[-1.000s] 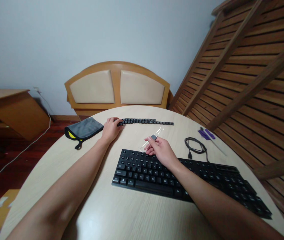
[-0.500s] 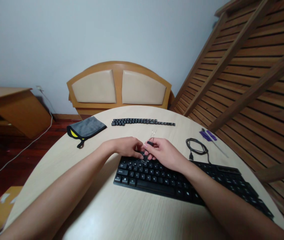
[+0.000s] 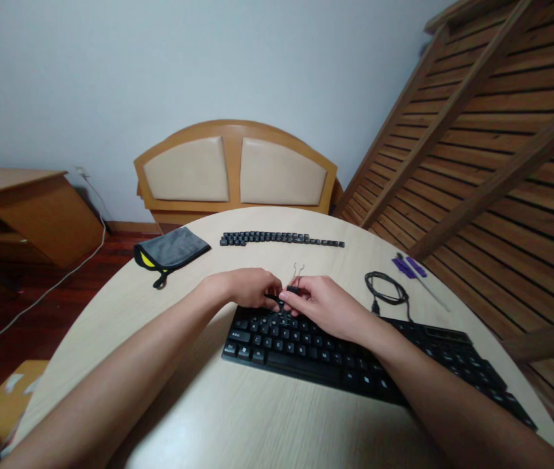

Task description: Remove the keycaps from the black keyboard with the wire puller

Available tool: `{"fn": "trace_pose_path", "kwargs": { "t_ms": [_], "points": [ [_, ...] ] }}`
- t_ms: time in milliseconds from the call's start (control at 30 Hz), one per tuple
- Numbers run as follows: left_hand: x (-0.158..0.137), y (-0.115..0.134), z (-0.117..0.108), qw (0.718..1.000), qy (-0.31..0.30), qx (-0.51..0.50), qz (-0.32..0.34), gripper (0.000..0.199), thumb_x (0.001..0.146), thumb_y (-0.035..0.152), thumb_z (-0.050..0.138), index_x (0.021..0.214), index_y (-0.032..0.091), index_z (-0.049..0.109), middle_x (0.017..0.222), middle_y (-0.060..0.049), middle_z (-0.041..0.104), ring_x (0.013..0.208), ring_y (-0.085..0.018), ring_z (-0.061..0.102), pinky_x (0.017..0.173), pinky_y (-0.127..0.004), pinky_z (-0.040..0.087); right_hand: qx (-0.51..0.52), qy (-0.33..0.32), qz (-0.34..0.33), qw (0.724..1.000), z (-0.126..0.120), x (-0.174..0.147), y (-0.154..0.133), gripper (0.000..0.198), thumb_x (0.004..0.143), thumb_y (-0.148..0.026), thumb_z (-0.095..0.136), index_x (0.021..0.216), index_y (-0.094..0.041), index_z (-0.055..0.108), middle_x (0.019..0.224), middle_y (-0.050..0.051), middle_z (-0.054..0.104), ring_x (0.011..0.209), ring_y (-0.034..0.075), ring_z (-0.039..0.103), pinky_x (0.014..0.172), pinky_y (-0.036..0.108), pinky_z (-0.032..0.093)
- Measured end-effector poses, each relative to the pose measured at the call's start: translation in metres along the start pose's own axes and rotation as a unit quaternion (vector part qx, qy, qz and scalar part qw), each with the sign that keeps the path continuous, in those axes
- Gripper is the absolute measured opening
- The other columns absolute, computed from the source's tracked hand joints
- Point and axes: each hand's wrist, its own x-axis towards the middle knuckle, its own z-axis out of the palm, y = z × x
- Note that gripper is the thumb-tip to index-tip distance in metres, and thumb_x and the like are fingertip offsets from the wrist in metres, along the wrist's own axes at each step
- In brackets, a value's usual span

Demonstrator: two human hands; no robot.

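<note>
A black keyboard [image 3: 301, 366] lies at a slant on the round table. Over its upper left part, my right hand [image 3: 323, 301] pinches the black handle of a keycap puller [image 3: 293, 289], whose thin wire prongs stick up past the fingers. The puller's lower end is hard to make out against the keys. Right beside it, my left hand [image 3: 253, 286] rests at the keyboard's top edge, thumb and fingers curled together; what they hold, if anything, is hidden. Beyond both hands, loose black keycaps [image 3: 267, 237] stand in rows.
A folded grey cloth [image 3: 174, 249] with yellow lining lies to the left on the pale table [image 3: 179, 417]. The coiled cable [image 3: 387, 288] sits behind the keyboard. Farther right are purple pieces [image 3: 409, 267] and a thin rod. A padded headboard [image 3: 235, 166] stands behind the table.
My right hand has tilted slightly, and the puller's upper wires now lean more to the left. The wire end seen on the keys below my fingers is now less distinct. The view has shifted slightly.
</note>
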Motion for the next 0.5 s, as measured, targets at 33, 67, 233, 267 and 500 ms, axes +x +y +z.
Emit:
{"fn": "trace_pose_path", "kwargs": {
  "t_ms": [33,67,233,267,500],
  "points": [
    [-0.0003,-0.0001,-0.0002,1.0,-0.002,0.006,-0.006,0.018,0.083,0.028,0.066,0.098,0.019,0.071,0.09,-0.004,0.073,0.075,-0.018,0.064,0.064,-0.024,0.042,0.0,-0.001,-0.003,1.0,-0.0003,-0.0003,0.0005,0.028,0.091,-0.04,0.055,0.077,-0.02,0.068,0.068,0.003,0.071,0.062,0.018,0.066,0.058,0.026,0.046],
    [-0.0007,-0.0003,-0.0005,1.0,-0.004,0.012,-0.013,0.018,0.083,0.029,0.066,0.098,0.019,0.071,0.089,-0.004,0.073,0.074,-0.018,0.064,0.063,-0.024,0.042,-0.001,-0.001,-0.006,1.0,-0.0002,-0.0005,0.001,0.028,0.092,-0.04,0.055,0.077,-0.02,0.068,0.068,0.003,0.071,0.062,0.018,0.066,0.058,0.026,0.046],
    [-0.0019,-0.0004,-0.001,0.999,-0.007,0.024,-0.03,0.02,0.083,0.031,0.065,0.098,0.018,0.07,0.087,-0.004,0.073,0.071,-0.017,0.062,0.059,-0.023,0.04,-0.021,-0.009,-0.009,1.0,0.0062,-0.0014,0.0028,0.026,0.092,-0.037,0.055,0.078,-0.02,0.069,0.07,0.003,0.072,0.061,0.017,0.066,0.057,0.026,0.046],
    [-0.0019,-0.0003,-0.0009,0.999,-0.006,0.025,-0.031,0.02,0.083,0.03,0.065,0.098,0.018,0.07,0.087,-0.004,0.073,0.07,-0.016,0.062,0.059,-0.023,0.039,-0.03,-0.009,-0.012,0.999,0.0075,-0.0016,0.003,0.025,0.091,-0.037,0.056,0.078,-0.02,0.069,0.07,0.003,0.072,0.06,0.017,0.065,0.056,0.025,0.045],
    [-0.0013,0.0005,-0.0012,0.999,0.0,0.028,-0.039,0.017,0.081,0.026,0.066,0.095,0.018,0.071,0.086,-0.004,0.073,0.068,-0.016,0.062,0.059,-0.023,0.04,-0.16,0.0,-0.134,0.978,0.0089,-0.0005,0.0101,0.022,0.092,-0.031,0.055,0.082,-0.02,0.072,0.081,0.005,0.074,0.071,0.019,0.068,0.067,0.028,0.049]
  ]
}}
